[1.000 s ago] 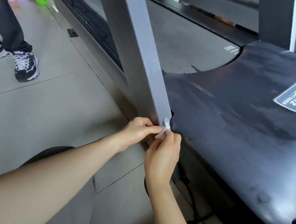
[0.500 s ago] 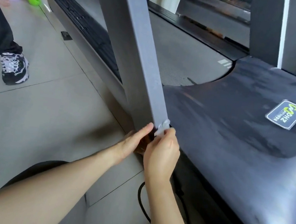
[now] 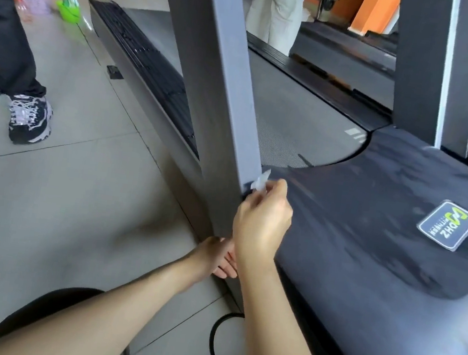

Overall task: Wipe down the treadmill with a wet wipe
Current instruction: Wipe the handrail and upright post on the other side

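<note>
The treadmill has a dark motor cover (image 3: 369, 225) with a logo badge (image 3: 447, 225) and a grey belt (image 3: 292, 131). A grey upright post (image 3: 218, 86) rises from its left side. My right hand (image 3: 262, 225) pinches a small crumpled white wet wipe (image 3: 260, 182) against the post's lower right edge, where it meets the cover. My left hand (image 3: 217, 257) lies below and behind the right wrist at the post's base, fingers straight, partly hidden.
A black cable (image 3: 215, 341) loops on the tiled floor beneath my right forearm. A person in dark trousers and black-and-white sneakers (image 3: 29, 119) stands at the left. A green object (image 3: 69, 8) lies on the floor far left. Another person in light trousers (image 3: 274, 7) stands behind the treadmill.
My left hand let go of the wipe and dropped to the post's base. My right hand keeps the wipe at the post's edge. The view tilted up.
</note>
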Demonstrator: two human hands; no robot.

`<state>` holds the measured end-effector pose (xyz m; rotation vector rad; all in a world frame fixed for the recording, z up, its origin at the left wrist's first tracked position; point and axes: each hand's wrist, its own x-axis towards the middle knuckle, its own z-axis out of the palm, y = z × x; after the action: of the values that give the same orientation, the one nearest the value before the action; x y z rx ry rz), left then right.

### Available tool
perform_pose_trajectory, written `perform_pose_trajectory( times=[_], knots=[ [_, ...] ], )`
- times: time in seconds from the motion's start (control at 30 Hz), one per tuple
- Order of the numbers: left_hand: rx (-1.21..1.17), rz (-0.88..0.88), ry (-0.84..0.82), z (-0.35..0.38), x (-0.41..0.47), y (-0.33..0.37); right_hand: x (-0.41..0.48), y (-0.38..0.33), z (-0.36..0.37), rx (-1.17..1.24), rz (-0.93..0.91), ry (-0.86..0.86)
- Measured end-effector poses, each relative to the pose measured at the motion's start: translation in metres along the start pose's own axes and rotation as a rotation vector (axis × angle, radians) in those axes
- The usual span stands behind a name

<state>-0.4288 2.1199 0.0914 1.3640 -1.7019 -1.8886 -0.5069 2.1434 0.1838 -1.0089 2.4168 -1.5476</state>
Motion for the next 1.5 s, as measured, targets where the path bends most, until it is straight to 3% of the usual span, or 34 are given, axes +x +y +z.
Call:
perform_pose_trajectory(
  times=[0.07,0.13,0.2,0.27,0.33,0.53,0.6,0.67,0.77,0.83,0.93,1.07,1.17,1.33,1.43,1.5],
  knots=[
    [0.021,0.065,0.005,-0.004,-0.001,0.002,0.014,-0.014,0.002,0.089,-0.045,0.006],
    [-0.087,0.161,0.152,-0.014,-0.006,0.017,0.013,-0.002,0.001,0.124,-0.014,-0.022],
    [-0.182,0.262,0.340,-0.028,-0.011,0.043,0.000,0.025,-0.007,0.136,0.187,-0.076],
    [-0.222,0.337,0.396,-0.044,-0.021,0.080,-0.013,0.038,-0.020,0.148,0.491,-0.133],
    [-0.216,0.369,0.418,-0.064,-0.030,0.120,-0.006,0.018,-0.029,0.165,0.653,-0.170],
    [-0.082,0.493,0.562,-0.120,-0.040,0.227,0.068,-0.124,0.001,0.522,0.383,-0.210],
    [-0.031,0.530,0.617,-0.138,-0.038,0.254,0.069,-0.132,0.001,0.561,0.360,-0.224],
    [0.054,0.532,0.636,-0.154,-0.037,0.276,0.057,-0.112,-0.006,0.501,0.459,-0.220],
    [0.165,0.452,0.576,-0.169,-0.037,0.293,0.045,-0.083,-0.017,0.361,0.741,-0.228],
    [0.184,0.393,0.521,-0.174,-0.041,0.298,0.056,-0.097,-0.015,0.282,0.803,-0.254],
    [0.208,0.327,0.476,-0.177,-0.043,0.304,0.091,-0.156,-0.005,0.399,0.774,-0.238],
    [0.260,0.239,0.443,-0.179,-0.044,0.312,0.120,-0.227,0.009,0.577,0.569,-0.271],
    [0.265,0.192,0.388,-0.181,-0.047,0.320,0.109,-0.217,0.006,0.503,0.548,-0.234],
    [0.258,0.172,0.335,-0.182,-0.046,0.318,0.109,-0.206,0.011,0.260,0.819,-0.172],
    [0.272,0.154,0.269,-0.189,-0.048,0.324,0.138,-0.243,0.032,0.253,0.730,-0.184],
    [0.087,0.130,0.187,-0.199,-0.055,0.334,0.155,-0.270,0.037,0.244,0.602,-0.192]
  ],
)
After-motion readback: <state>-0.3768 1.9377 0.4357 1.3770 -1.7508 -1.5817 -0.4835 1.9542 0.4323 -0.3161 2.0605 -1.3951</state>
